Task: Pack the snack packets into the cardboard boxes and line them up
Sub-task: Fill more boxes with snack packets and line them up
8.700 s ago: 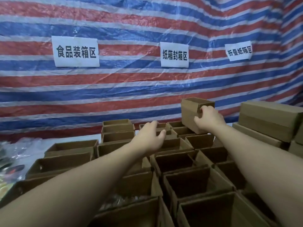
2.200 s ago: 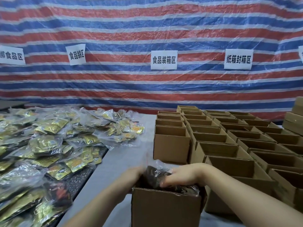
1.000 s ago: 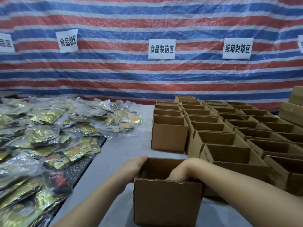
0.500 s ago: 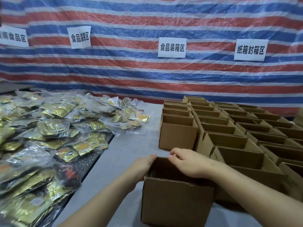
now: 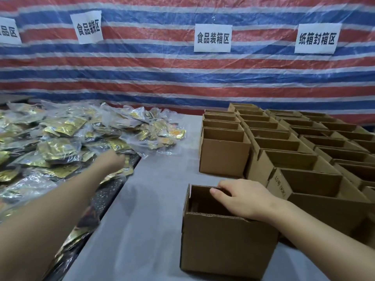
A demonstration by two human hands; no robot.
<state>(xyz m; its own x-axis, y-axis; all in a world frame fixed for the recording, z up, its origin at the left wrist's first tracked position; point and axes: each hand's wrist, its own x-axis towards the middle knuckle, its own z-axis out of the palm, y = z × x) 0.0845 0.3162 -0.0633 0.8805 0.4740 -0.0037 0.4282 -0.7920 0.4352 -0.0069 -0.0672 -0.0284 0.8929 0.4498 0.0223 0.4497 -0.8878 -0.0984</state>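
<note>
Light, slippery gold-and-clear plastic snack packets (image 5: 60, 138) at ten o'clock are reached by the left hand (image 5: 113, 161), its grip indiscernible; an edge pinch is judged best. The open brown cardboard box (image 5: 223, 240) is steadied at its rim by the right hand (image 5: 241, 197).

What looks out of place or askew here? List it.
The near box stands alone, apart from the box rows, with the right hand on its rim. The packets lie in a loose, overlapping heap, some spilling past the dark mat onto the grey table. No damage shows.
</note>
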